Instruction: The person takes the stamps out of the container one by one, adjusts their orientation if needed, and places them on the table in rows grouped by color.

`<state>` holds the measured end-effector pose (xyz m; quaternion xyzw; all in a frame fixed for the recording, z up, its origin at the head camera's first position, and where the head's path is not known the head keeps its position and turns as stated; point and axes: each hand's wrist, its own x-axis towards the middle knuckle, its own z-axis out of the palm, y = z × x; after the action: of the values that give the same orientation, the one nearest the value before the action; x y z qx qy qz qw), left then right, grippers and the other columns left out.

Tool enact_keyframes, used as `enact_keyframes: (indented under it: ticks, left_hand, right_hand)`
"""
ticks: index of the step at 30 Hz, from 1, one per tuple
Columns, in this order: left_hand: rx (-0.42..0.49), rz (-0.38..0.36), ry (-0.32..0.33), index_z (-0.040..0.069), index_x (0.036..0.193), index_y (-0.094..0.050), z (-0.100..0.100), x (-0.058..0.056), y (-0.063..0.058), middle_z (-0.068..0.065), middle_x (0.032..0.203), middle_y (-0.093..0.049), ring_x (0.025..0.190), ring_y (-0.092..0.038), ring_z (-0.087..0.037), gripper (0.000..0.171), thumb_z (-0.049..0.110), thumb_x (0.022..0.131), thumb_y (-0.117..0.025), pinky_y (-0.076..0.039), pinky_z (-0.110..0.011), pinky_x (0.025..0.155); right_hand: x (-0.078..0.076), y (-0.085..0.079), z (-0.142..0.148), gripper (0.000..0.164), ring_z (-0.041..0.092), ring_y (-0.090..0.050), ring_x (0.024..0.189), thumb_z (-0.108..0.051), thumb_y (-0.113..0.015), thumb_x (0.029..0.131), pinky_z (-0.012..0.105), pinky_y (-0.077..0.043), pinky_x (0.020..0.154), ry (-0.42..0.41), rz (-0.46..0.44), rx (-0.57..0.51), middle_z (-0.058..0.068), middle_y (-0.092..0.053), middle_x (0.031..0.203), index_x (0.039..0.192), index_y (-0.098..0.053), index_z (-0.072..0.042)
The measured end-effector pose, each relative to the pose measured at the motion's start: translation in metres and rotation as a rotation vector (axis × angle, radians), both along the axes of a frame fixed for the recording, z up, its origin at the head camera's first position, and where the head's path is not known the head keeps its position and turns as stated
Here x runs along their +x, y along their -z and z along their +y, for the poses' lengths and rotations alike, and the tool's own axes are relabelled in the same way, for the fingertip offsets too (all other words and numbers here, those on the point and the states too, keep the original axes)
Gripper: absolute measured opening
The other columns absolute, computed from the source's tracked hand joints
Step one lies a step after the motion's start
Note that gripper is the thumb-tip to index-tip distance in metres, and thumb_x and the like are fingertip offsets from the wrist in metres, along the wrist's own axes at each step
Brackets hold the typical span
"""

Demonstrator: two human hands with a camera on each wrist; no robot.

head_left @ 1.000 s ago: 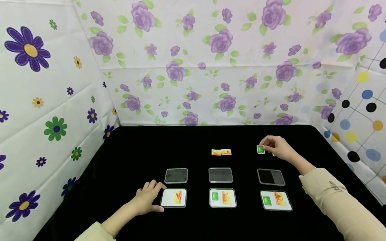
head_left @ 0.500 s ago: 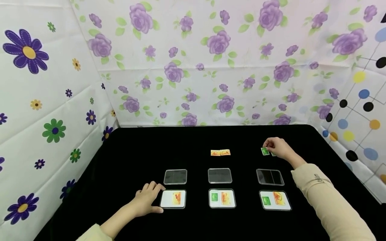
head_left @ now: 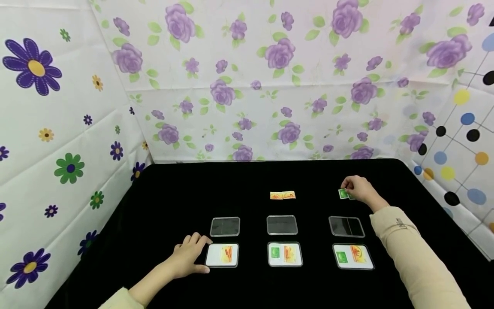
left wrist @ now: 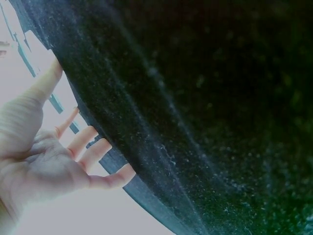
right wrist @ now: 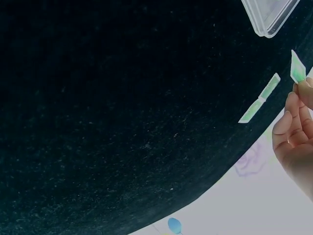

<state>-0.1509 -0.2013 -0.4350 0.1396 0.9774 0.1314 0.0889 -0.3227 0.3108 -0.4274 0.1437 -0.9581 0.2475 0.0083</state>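
Observation:
Between thumb and forefinger, my right hand (head_left: 360,189) pinches a small green stamp-like card (head_left: 343,194), also plain in the right wrist view as a green card (right wrist: 297,67). Two similar green cards (right wrist: 259,100) lie end to end on the black cloth beside that hand; in the head view the hand mostly covers them. My left hand (head_left: 187,259) rests with spread fingers at the left edge of a clear case (head_left: 216,256) with a white insert and one orange card (head_left: 227,254). From the left wrist, the palm (left wrist: 44,166) shows but the case is hard to make out.
Two more cases, middle (head_left: 284,260) and right (head_left: 353,264), each show a green and an orange card. Behind the row lie clear lids, left (head_left: 225,226), middle (head_left: 282,225) and right (head_left: 346,226). Two orange cards (head_left: 282,195) lie farther back. Patterned curtains (head_left: 247,86) enclose the table.
My right hand has shifted slightly to the right with the green card, closer to the other green cards. The left hand has stayed at the case.

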Motion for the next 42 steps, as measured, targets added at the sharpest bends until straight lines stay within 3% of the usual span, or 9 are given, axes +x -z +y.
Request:
enact_keyframes:
  ticks: [13,18,31,42]
  left_hand:
    - [0.005,0.020,0.014,0.012,0.117,-0.052,0.000,-0.003,-0.001,-0.006,0.109,-0.049,0.103,-0.047,-0.028,0.064,0.032,0.066,-0.083,-0.042,-0.062,0.083]
    - [0.005,0.013,0.009,0.012,0.117,-0.052,0.000,-0.002,0.001,-0.006,0.108,-0.049,0.103,-0.047,-0.028,0.064,0.033,0.065,-0.083,-0.042,-0.063,0.083]
    - [0.007,0.017,0.018,0.012,0.116,-0.052,0.000,-0.002,0.000,-0.006,0.107,-0.049,0.101,-0.047,-0.028,0.063,0.033,0.066,-0.083,-0.043,-0.062,0.082]
    - [0.004,0.009,0.012,0.012,0.116,-0.052,-0.002,0.000,-0.001,-0.007,0.108,-0.049,0.102,-0.047,-0.028,0.063,0.033,0.066,-0.083,-0.042,-0.063,0.082]
  right_hand:
    - [-0.002,0.003,-0.007,0.023,0.024,-0.055,0.066,0.010,-0.046,0.077,0.038,-0.044,0.060,0.047,-0.001,0.083,0.018,-0.063,0.081,0.087,-0.064,0.002]
    - [-0.002,0.006,-0.007,0.024,0.023,-0.053,0.065,0.010,-0.042,0.081,0.037,-0.043,0.059,0.048,-0.007,0.130,0.018,-0.062,0.084,0.090,-0.063,0.001]
    - [0.002,0.011,-0.019,0.013,0.025,-0.053,0.065,0.009,-0.055,0.082,0.040,-0.043,0.058,0.056,0.112,0.310,0.015,-0.060,0.079,0.080,-0.057,-0.003]
    - [0.006,0.007,-0.020,0.016,0.026,-0.054,0.065,0.011,-0.049,0.083,0.041,-0.044,0.059,0.072,0.152,0.330,0.016,-0.060,0.078,0.080,-0.056,-0.002]
